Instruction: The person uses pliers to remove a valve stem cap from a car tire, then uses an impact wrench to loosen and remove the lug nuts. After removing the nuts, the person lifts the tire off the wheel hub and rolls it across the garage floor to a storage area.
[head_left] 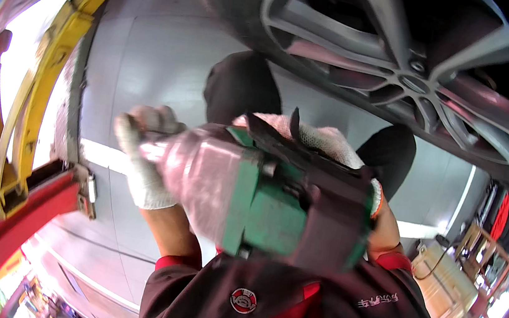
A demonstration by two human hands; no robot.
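Note:
A cordless impact wrench (268, 204) with a green body and grey nose is held up across my chest, its nose to the left. My right hand (331, 144), in a white knit glove, is closed round it on the far side; the tool hides most of the fingers. My left hand (144, 165), also gloved, is at the tip of the nose with its fingers curled round it. Motion blur keeps me from telling whether a socket sits there. Beyond the tool stands a car wheel (414, 83) with silver spokes and a dark tyre.
A yellow lift arm (54, 67) and a red beam (27, 221) stand at the left. Grey floor (160, 54) with white lines lies below. At the right are a tan container (442, 274) and a wooden rack (482, 254). My knees are bent just before the wheel.

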